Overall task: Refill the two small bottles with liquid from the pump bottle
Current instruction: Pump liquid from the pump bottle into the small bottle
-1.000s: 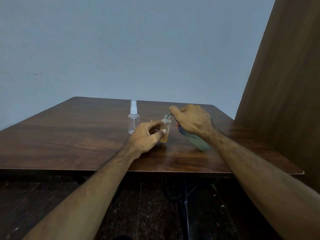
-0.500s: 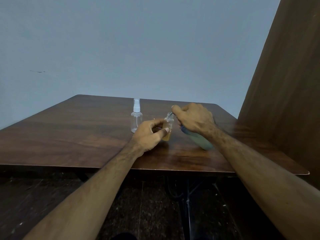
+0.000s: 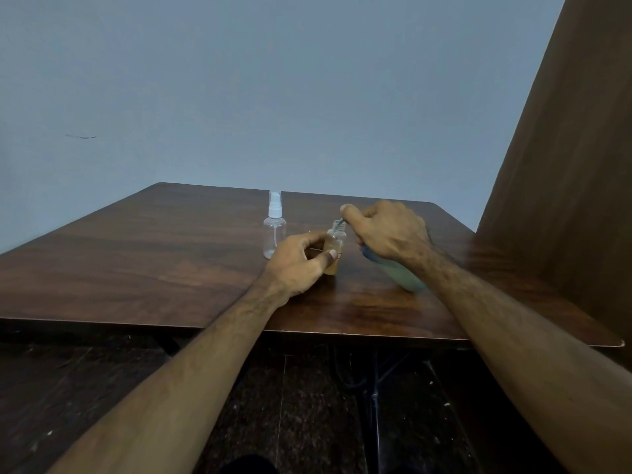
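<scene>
A small open bottle (image 3: pixel 334 247) with amber liquid in its lower part stands upright on the wooden bench (image 3: pixel 164 261), near the middle and toward the near edge. The left hand (image 3: pixel 297 265) has its grip closed round the bottle from the left, thumb across the front and fingers curled behind. Just to the right, the right hand (image 3: pixel 388 230) holds a greenish pump bottle (image 3: pixel 398 271), tilted so that its base lies near and to the right on the bench and its top leans toward the small bottle. That grip is wrapped tight over the pump head, and the thin spout (image 3: pixel 340 222) meets the small bottle's threaded mouth. Left of both and a little farther away, a second small bottle (image 3: pixel 274 231), clear and capped with a white spray top, stands upright, apart from the hands. Behind the bench is a pale blue wall (image 3: pixel 273 90); a brown wooden panel (image 3: pixel 574 165) rises at the right.
</scene>
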### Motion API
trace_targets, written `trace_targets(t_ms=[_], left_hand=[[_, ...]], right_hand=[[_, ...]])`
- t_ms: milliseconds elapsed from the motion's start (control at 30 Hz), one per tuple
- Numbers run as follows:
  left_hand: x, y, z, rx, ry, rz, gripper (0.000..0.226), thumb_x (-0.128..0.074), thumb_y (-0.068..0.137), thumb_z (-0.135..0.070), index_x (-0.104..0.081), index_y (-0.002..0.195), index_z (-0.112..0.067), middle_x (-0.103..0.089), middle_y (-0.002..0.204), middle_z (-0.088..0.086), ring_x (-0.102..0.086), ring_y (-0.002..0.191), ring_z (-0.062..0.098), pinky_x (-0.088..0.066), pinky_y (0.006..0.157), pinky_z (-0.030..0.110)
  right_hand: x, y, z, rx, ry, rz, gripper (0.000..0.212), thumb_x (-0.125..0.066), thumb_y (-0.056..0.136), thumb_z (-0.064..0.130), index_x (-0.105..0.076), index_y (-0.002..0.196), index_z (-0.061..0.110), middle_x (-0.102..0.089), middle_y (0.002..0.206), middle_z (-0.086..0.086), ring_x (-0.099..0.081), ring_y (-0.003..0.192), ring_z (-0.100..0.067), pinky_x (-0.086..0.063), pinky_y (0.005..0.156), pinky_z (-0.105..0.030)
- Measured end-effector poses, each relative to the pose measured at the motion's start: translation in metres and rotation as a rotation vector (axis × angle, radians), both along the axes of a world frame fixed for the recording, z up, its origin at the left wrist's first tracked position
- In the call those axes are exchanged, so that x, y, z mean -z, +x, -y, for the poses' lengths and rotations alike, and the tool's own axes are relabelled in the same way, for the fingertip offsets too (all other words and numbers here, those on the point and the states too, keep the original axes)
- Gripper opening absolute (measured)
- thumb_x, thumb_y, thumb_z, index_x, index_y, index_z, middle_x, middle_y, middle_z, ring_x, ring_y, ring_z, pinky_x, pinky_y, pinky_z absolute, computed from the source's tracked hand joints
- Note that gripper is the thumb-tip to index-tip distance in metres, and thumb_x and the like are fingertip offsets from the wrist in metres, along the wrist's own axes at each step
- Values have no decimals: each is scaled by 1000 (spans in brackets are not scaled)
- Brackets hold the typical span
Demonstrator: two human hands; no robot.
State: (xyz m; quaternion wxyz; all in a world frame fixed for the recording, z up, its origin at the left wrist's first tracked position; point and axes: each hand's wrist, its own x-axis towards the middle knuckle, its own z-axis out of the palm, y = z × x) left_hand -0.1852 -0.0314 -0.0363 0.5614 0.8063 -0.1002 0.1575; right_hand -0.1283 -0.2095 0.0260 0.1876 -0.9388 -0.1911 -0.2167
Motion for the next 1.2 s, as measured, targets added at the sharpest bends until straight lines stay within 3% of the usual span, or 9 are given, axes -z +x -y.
trace_targets(t_ms=[167, 400, 633, 767, 967, 1067, 1200], left_hand=[[0, 1, 0, -11, -23, 19, 27, -68, 95, -25, -70, 122, -30, -74, 110, -16, -67, 107, 3, -51, 94, 25], [0, 1, 1, 6, 11, -15, 31, -68, 95, -25, -70, 125, -31, -74, 111, -15, -67, 106, 5, -55, 96, 33], [-1, 1, 1, -9, -17, -29, 33, -69, 95, -26, -69, 128, -29, -74, 113, -13, -67, 110, 9, -54, 101, 43], [-1, 0, 1, -7, -26, -21, 33, -69, 95, -25, -69, 128, -29, -74, 112, -12, -67, 109, 8, -55, 100, 40], [-1, 0, 1, -4, 20, -27, 33, -69, 95, -26, -68, 128, -28, -73, 114, -14, -66, 107, 5, -55, 99, 36], [-1, -1, 1, -4, -2, -21, 33, -69, 95, -25, -68, 127, -28, -73, 113, -13, -67, 108, 7, -54, 98, 34], [-2, -1, 1, -7, -7, -11, 33, -69, 95, -25, -68, 128, -27, -73, 112, -15, -66, 107, 4, -52, 97, 30]], right_hand=[[-1, 1, 1, -3, 21, -11, 93, -24, 82, 89, -72, 62, 13, -73, 60, 1, -69, 68, -19, -51, 73, -37], [-4, 0, 4, -4, 34, -27, 68, -34, 87, 63, -74, 63, 13, -77, 70, 4, -70, 75, -21, -45, 67, -31], [-2, 0, 4, -3, 69, 0, 93, -23, 82, 89, -73, 57, 14, -74, 61, 2, -69, 67, -17, -50, 71, -36], [-2, 0, 3, -15, 57, 0, 92, -23, 83, 87, -73, 58, 13, -75, 62, 1, -70, 67, -19, -51, 71, -36], [-4, -1, 4, -24, 54, -14, 71, -33, 86, 64, -74, 65, 10, -78, 71, 0, -71, 74, -23, -44, 64, -29], [-4, -2, 5, -22, 56, -15, 82, -32, 93, 73, -75, 64, 11, -77, 67, 0, -71, 72, -21, -51, 69, -33], [-4, -4, 3, -8, 63, -16, 92, -26, 88, 86, -73, 60, 12, -76, 64, 0, -70, 70, -19, -52, 72, -37]])
